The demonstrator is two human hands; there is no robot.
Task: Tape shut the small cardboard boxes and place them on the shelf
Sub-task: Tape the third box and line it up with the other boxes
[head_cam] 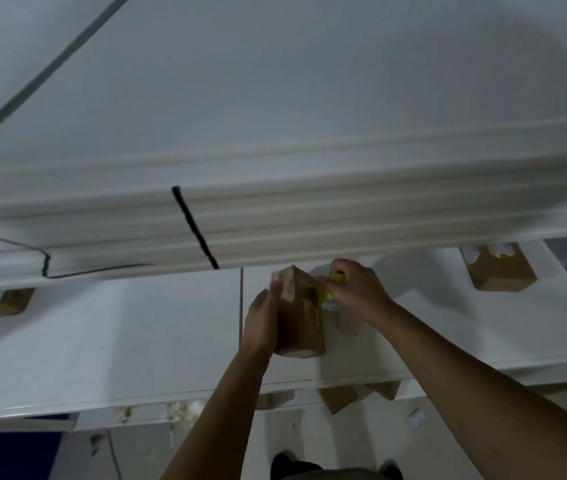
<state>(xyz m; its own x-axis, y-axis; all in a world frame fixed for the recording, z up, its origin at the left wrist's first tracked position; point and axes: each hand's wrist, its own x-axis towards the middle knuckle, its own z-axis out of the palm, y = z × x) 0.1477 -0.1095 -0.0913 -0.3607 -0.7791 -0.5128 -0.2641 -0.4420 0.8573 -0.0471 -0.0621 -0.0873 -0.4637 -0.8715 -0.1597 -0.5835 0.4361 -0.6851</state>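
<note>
Small brown cardboard box (301, 327) stands on the white counter (136, 341), near its front edge, at centre of view. Left hand (261, 318) presses flat on the box's left face, fingers extended, tips reaching the top edge. Right hand (358, 289) is clenched round a yellow tape dispenser (336, 279) held against the box's upper right side. Yellow strips show on that face. A second brown cardboard box (498, 271) sits well apart, far right on the counter.
</note>
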